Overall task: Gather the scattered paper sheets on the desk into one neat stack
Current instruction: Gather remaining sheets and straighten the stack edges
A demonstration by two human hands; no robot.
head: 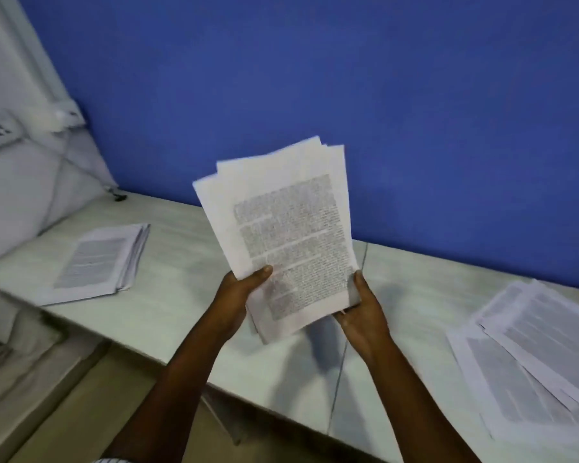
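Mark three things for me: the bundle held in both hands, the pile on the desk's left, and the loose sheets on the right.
held bundle (281,235): head view, middle of the printed top page.
left pile (97,262): head view, printed area of its top sheet.
loose sheets (532,345): head view, a top sheet in the fanned spread.

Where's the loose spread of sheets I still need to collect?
Head view: the loose sheets lie fanned on the desk at the far right edge, right of the right hand, which holds the paper bundle together with the left hand.

bare desk (188,295) between left pile (101,262), right scattered sheets (532,345)
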